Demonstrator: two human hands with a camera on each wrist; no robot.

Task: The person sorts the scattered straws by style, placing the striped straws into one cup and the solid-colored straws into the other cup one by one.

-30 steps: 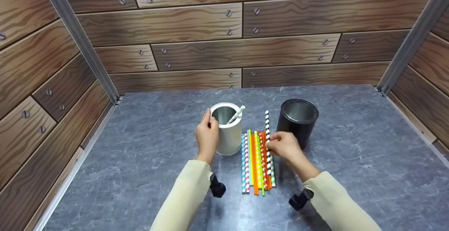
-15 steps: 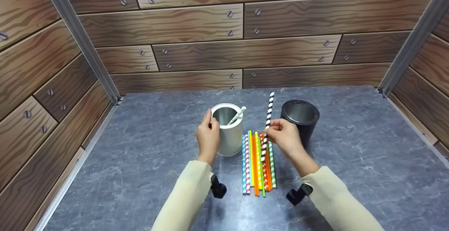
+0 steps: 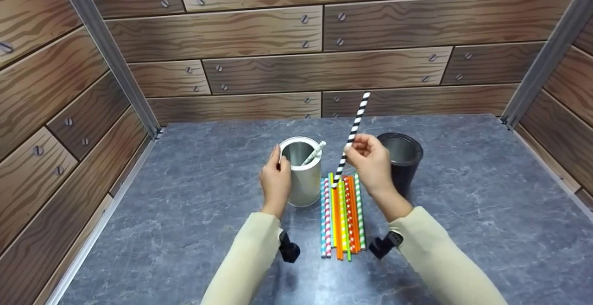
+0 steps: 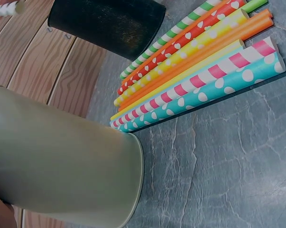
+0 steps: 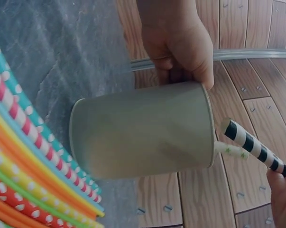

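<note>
My left hand (image 3: 275, 181) holds the white can (image 3: 305, 184) at its left side, near the rim. A white straw with small green marks (image 3: 314, 153) leans inside the can and sticks out on the right. Between thumb and fingers, my right hand (image 3: 372, 162) pinches a black-and-white striped straw (image 3: 358, 118), raised and tilted, its lower end overlapping the row of straws in the head view. In the right wrist view, the striped straw's end (image 5: 230, 128) is close to the can's open mouth. Below lie several colourful straws (image 3: 343, 217) side by side, striped, dotted and plain.
A black can (image 3: 405, 170) stands upright behind my right hand, its mouth facing up. The grey marbled tabletop (image 3: 194, 180) is bounded by wood-patterned walls (image 3: 259, 73) at the back and both sides, with metal posts (image 3: 109, 54) in the corners.
My right hand has lifted the black-and-white striped straw from the row, up and leftward toward the white can. My left hand stays at the white can.
</note>
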